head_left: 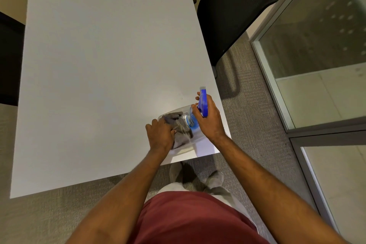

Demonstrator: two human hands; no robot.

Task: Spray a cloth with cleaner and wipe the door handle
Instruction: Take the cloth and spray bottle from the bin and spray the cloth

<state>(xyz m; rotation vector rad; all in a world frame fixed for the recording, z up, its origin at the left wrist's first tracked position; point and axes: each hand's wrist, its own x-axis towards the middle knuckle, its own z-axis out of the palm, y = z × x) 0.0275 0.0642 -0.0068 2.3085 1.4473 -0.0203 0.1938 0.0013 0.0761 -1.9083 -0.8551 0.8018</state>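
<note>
My left hand (160,136) presses closed on the crumpled grey cloth (181,130) in the clear plastic tray (185,149). Just beside it, my right hand (208,120) grips the blue-headed transparent spray bottle (203,102); it stands upright, nozzle pointing away from me.

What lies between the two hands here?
In the head view, the grey cloth in a clear bin separates the left hand from the right hand, which grips the spray bottle.
</note>
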